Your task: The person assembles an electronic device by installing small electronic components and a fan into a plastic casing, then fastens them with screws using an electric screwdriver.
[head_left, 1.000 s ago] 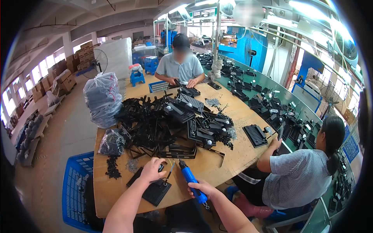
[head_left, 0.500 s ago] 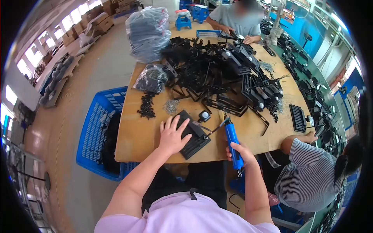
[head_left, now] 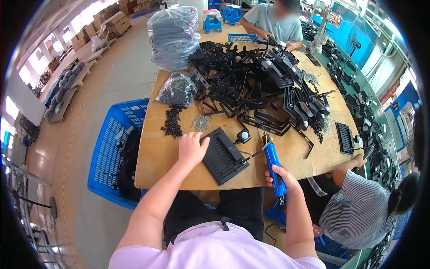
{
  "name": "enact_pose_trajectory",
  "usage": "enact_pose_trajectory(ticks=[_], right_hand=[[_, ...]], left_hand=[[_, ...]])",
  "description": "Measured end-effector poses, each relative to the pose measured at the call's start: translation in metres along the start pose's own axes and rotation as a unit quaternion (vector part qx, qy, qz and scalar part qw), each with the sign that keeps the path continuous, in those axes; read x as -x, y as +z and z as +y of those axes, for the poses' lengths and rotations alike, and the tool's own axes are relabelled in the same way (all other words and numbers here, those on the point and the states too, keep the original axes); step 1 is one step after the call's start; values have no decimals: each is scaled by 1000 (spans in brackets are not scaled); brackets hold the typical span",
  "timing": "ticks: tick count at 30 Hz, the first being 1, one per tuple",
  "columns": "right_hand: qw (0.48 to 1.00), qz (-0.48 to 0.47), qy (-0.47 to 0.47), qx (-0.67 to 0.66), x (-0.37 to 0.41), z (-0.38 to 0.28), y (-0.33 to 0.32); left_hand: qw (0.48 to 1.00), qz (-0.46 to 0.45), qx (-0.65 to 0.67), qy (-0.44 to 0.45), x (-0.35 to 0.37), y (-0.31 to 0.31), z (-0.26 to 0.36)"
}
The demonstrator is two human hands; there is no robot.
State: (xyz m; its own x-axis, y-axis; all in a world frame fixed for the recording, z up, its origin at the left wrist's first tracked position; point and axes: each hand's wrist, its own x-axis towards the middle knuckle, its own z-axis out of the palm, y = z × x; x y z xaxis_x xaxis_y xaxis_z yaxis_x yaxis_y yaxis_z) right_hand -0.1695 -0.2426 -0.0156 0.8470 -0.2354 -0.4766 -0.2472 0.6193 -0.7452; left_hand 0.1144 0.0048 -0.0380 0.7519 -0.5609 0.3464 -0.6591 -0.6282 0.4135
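Beside the left edge of a black ribbed panel [head_left: 220, 161] rests my left hand [head_left: 192, 149], its thumb apart from the fingers and touching or nearly touching the panel's edge. A small black part with a white dome [head_left: 244, 135] is at the panel's upper right, with a cable nearby. My right hand [head_left: 282, 176] is wrapped round a blue electric screwdriver [head_left: 272, 157], which points away from me over the table, right of the panel. Small black screws [head_left: 172, 122] and silver screws [head_left: 201, 122] lie in piles beyond my left hand.
Black brackets [head_left: 233, 74] heap up mid-table, beside bagged parts [head_left: 174, 38]. A blue crate [head_left: 101, 154] stands left of the table [head_left: 156, 168]. One co-worker [head_left: 277, 27] sits across; another [head_left: 358, 208] sits at the right, near a conveyor [head_left: 354, 92] carrying black parts.
My left hand has slid left off the top of the panel to its edge, uncovering the ribs. My right hand still holds the screwdriver, its tip slightly turned.
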Motion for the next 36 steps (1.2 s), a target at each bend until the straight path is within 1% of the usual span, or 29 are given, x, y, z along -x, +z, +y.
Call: enact_pose_trajectory(ticks=[1, 3, 6, 9, 13, 16, 17, 19, 22, 23, 25, 26, 27, 29, 33, 36], right_hand=[[1000, -1, -4, -2, -1, -1, 1], [1000, 3, -7, -6, 1, 1, 3], [1000, 12, -8, -1, 2, 0, 4], [1000, -1, -5, -6, 1, 0, 3], [1000, 15, -12, 18, 4, -2, 6], [1000, 15, -11, 11, 5, -2, 8], [1000, 9, -9, 12, 4, -2, 7], [1000, 1, -12, 13, 2, 0, 3], [1000, -11, -25, 13, 0, -3, 3], [1000, -10, -23, 10, 3, 1, 4], [1000, -4, -24, 17, 4, 0, 4], [1000, -9, -23, 13, 4, 0, 4], [1000, -14, -23, 9, 4, -1, 5], [1000, -3, -23, 12, 7, -1, 6], [1000, 10, -25, 13, 5, 0, 8], [1000, 15, -26, 10, 6, 0, 8]], left_hand=[[1000, 1, -6, -12, 5, 5, 8], [999, 42, 3, 10, 15, 14, 17], [998, 27, 46, 36, 25, 14, 28], [996, 35, 50, 66, 29, 16, 29], [997, 6, 40, 70, 19, 10, 24], [996, 13, 41, 83, 11, 9, 14], [996, -8, 44, 82, 11, 6, 13], [993, 14, 49, 111, 10, 4, 9], [991, 43, 96, 80, -10, -4, -11], [989, 90, 96, 71, -19, -8, -21], [992, 108, 29, 53, -40, -8, -52], [995, 98, 16, 23, -49, -11, -62], [996, 86, 8, 19, -57, -15, -67], [999, 19, 33, 24, -71, -20, -71], [993, 44, -95, -49, -97, -34, -83], [991, -2, -136, 4, -96, -43, -101]])
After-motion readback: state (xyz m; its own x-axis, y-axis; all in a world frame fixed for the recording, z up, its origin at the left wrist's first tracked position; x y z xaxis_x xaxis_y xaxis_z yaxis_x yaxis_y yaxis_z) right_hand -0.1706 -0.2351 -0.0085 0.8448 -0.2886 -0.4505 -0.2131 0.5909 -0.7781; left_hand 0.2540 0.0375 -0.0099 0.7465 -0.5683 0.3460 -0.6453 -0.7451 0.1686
